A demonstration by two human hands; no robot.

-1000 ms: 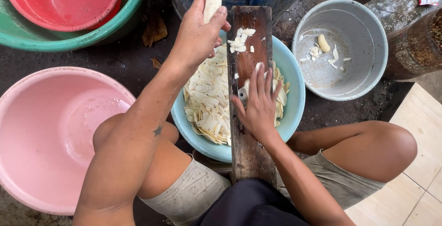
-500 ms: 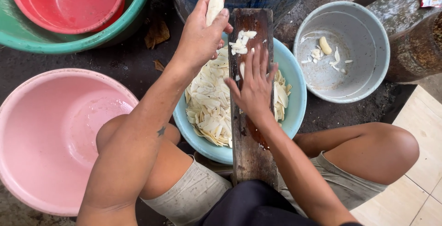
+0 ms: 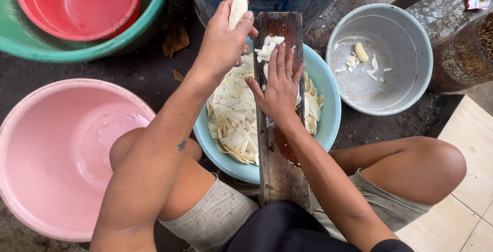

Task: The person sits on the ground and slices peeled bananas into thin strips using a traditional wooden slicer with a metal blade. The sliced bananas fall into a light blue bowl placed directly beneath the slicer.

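Over a blue bowl (image 3: 333, 121) of pale slices (image 3: 233, 123), the left hand (image 3: 223, 39) is gripping a white peeled piece (image 3: 238, 10), possibly cassava, while the right hand (image 3: 280, 85) is pressing flat, fingers spread, on the wooden slicing board (image 3: 280, 159).

Home yard food-prep spot, bare dark ground (image 3: 154, 77), plastic basins at 9 (image 3: 46, 154) and 11 o'clock (image 3: 77, 46), grey bucket (image 3: 380, 92) at 2, pale floor tiles (image 3: 472, 180) at 4, wooden slicing board (image 3: 280, 154) over a bowl of slices (image 3: 328, 123)
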